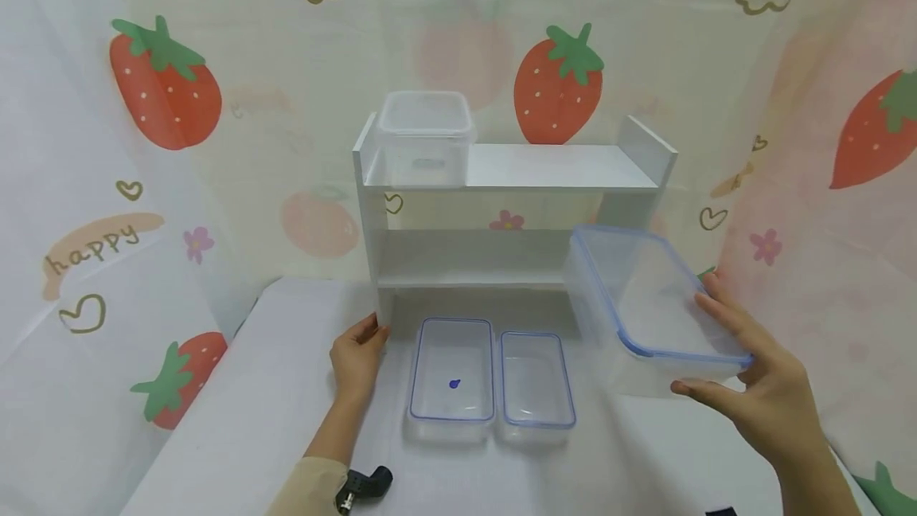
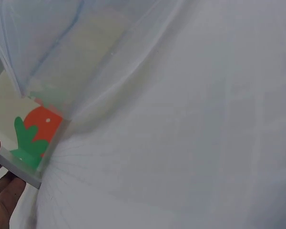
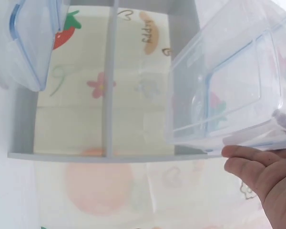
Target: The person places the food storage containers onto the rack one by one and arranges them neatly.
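Observation:
My right hand (image 1: 766,381) grips a large clear plastic food container (image 1: 598,325) with a blue-edged lid by its right end, fingers over the lid and thumb below. The container is tilted and raised in front of the right side of a white shelf (image 1: 473,261). In the right wrist view, the fingers (image 3: 250,164) lie along the container's edge. My left hand (image 1: 360,353) pinches the lower front edge of the shelf's left side panel. The left wrist view shows that panel (image 2: 19,169) between thumb and fingers.
Two smaller blue-rimmed containers, a wider one (image 1: 451,369) and a narrower one (image 1: 537,381), stand side by side on the white-covered table (image 1: 301,317) before the shelf. A white-lidded clear box (image 1: 426,142) sits on the top shelf's left end. A strawberry-print curtain (image 1: 251,102) surrounds everything.

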{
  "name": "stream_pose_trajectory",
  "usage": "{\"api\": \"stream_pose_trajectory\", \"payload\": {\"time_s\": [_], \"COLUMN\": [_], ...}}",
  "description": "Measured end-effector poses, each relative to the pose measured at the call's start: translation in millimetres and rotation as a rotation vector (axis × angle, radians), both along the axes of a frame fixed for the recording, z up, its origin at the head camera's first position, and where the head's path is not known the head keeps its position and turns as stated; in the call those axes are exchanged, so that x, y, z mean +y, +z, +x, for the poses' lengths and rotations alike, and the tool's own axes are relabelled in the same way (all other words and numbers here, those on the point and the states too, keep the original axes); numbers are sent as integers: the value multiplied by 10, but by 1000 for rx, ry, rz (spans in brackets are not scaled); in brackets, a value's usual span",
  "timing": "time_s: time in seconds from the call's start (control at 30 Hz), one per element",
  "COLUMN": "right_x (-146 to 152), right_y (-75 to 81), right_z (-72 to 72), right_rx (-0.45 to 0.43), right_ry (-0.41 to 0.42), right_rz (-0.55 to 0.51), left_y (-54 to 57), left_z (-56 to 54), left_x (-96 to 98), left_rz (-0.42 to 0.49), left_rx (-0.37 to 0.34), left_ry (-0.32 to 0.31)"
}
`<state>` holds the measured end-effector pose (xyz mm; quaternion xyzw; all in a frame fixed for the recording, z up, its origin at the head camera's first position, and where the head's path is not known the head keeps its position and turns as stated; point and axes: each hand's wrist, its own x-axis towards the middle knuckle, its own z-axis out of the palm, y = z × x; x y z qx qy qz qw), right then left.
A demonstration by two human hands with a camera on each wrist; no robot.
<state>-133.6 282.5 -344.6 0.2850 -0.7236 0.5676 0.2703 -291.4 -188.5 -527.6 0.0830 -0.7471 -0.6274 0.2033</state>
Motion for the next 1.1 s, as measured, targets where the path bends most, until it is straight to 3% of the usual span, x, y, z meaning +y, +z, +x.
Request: {"api": "stream_pose_trajectory", "payload": {"time_s": [0.1,0.23,0.47,0.8,1.0,1.1], "right_x": [22,23,-14,-13,-35,-46], "right_y": [53,153,342,514,682,761], "right_z": [5,29,91,39,12,-17], "right_rx": [22,8,-82,-35,-52,-41], "right_ry": [51,51,-74,-34,-85,-42], "right_rz": [-59,-68,-18,-35,6,-34], "left_y": [0,9,29,2,2,6], "left_z": [-4,-15,-5,-18,-12,-12], "left_x": [9,8,5,8,16,15], "left_rz": [11,-6,-15,-18,-14,-15], "left_rx": [-7,4,10,8,13,9], "left_ry": [-8,6,14,11,14,17]}}
